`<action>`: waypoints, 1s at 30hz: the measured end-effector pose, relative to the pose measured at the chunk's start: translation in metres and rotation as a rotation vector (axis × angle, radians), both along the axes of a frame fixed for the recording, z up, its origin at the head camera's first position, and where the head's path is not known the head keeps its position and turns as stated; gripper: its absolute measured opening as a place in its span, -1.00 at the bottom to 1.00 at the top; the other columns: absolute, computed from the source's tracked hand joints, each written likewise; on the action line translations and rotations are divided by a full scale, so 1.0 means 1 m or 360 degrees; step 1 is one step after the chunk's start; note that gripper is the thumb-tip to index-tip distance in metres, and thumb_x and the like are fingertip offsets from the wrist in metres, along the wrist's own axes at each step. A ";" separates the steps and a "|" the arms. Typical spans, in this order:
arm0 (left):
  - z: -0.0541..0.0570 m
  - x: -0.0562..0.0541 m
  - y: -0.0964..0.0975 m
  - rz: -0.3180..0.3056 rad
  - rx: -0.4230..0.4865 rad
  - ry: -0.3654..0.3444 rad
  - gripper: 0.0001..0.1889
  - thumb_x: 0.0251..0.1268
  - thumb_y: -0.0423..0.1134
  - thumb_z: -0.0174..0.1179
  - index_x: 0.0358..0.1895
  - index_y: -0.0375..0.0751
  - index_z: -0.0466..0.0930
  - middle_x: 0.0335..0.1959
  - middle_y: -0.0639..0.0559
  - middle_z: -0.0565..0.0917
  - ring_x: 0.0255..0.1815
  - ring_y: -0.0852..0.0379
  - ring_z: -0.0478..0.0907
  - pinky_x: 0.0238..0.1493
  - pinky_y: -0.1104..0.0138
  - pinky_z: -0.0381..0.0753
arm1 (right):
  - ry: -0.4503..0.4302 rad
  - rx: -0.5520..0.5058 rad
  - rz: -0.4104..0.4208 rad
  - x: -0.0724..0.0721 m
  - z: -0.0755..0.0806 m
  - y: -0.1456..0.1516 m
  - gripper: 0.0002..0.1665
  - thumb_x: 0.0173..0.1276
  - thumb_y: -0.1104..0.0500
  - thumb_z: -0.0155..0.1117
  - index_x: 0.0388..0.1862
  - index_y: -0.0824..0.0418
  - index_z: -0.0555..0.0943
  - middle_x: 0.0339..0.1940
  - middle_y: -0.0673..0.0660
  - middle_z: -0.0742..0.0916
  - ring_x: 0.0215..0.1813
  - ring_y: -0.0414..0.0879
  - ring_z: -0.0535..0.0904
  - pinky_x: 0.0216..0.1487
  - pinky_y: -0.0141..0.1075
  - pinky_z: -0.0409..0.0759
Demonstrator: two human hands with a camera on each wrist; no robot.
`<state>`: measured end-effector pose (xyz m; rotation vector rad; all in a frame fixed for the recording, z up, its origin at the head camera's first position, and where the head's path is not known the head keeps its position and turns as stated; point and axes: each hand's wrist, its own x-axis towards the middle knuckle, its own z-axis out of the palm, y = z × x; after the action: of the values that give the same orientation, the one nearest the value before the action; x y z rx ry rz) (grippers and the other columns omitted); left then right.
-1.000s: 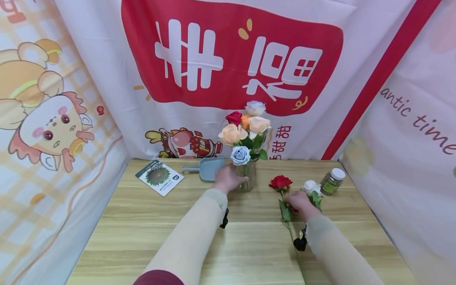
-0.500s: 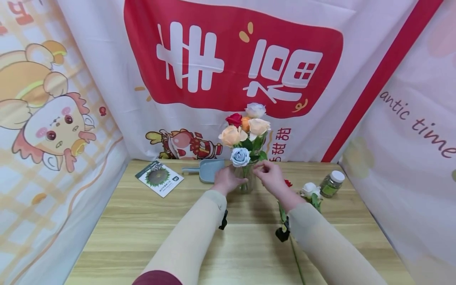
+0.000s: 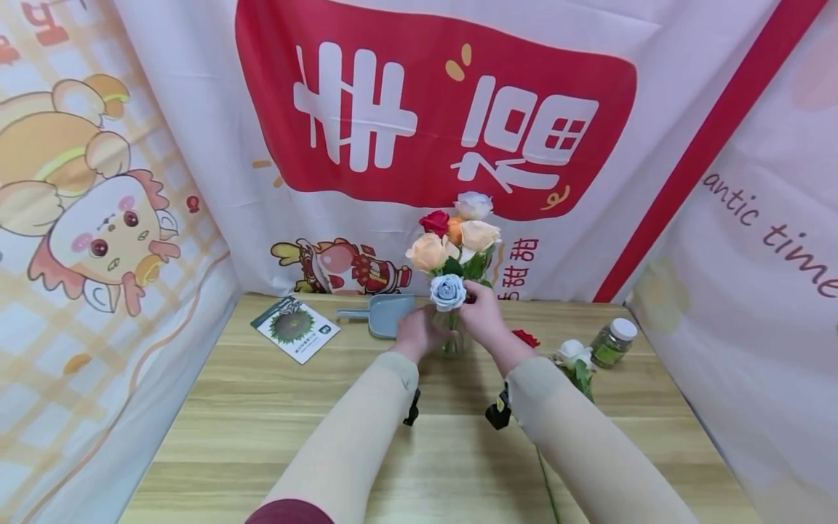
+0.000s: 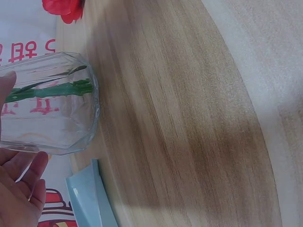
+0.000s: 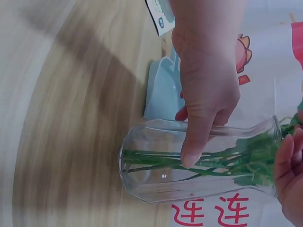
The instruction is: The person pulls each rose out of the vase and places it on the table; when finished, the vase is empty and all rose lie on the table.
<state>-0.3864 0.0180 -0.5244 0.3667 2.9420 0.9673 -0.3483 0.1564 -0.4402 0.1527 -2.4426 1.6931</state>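
A clear glass vase [image 5: 156, 187] stands on the wooden table, holding several green stems [image 5: 147, 161] inside. My left hand [image 3: 421, 332] grips its body, thumb across the near side in the right wrist view. Above the rim rise a blue rose [image 3: 448, 292], peach roses [image 3: 428, 252], a red rose [image 3: 433, 221], an orange flower [image 3: 455, 231] and a pale white rose [image 3: 474, 206]. My right hand [image 3: 483, 314] is at the vase mouth just behind the blue rose, fingers curled about the stems there; the blue rose partly hides its fingertips.
Right of the vase lie a red rose [image 3: 527, 338], partly behind my right arm, and a white rose [image 3: 574, 352]. A white-lidded jar [image 3: 614, 343] stands beyond them. On the left are a blue-grey dustpan [image 3: 388, 315] and a printed card [image 3: 296, 329]. Printed cloth encloses the table.
My right hand has left the roses lying on the right and moved leftward to the vase, then up to the stems beside the blue rose. My left hand stays on the vase.
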 end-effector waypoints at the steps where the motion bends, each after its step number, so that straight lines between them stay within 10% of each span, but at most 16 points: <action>1: 0.000 0.000 0.000 0.0005 -0.0007 -0.0011 -0.32 0.08 0.18 0.42 0.27 -0.02 0.54 0.17 0.03 0.63 0.15 -0.02 0.54 0.22 0.00 0.37 | 0.0018 -0.0021 -0.0023 0.001 0.002 0.000 -0.63 0.18 0.58 0.21 -0.02 0.43 0.66 -0.18 0.27 0.69 -0.17 -0.02 0.55 -0.19 -0.35 0.58; 11: -0.001 0.002 0.002 0.0008 -0.0008 -0.0054 -0.21 0.08 0.25 0.38 0.35 -0.07 0.45 0.22 -0.04 0.59 0.20 -0.11 0.50 0.32 -0.03 0.26 | 0.0166 -0.0313 -0.0190 0.023 0.054 0.015 -0.58 0.19 0.54 0.21 0.05 0.43 0.65 -0.38 0.22 0.68 -0.53 -0.08 0.50 -0.56 -0.39 0.51; 30: -0.013 -0.004 0.002 -0.0021 0.0044 0.0037 -0.18 0.02 0.25 0.42 0.33 -0.13 0.47 0.21 -0.03 0.60 0.17 -0.09 0.53 0.28 -0.06 0.27 | 0.0661 -0.0744 -0.0168 0.076 0.143 0.057 -0.64 0.39 0.37 0.25 0.14 0.24 0.66 -0.04 0.19 0.71 -0.24 -0.05 0.57 -0.36 -0.38 0.60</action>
<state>-0.3906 0.0201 -0.5371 0.4000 2.9458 1.0099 -0.2722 0.2135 -0.2976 0.2747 -1.6901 1.9025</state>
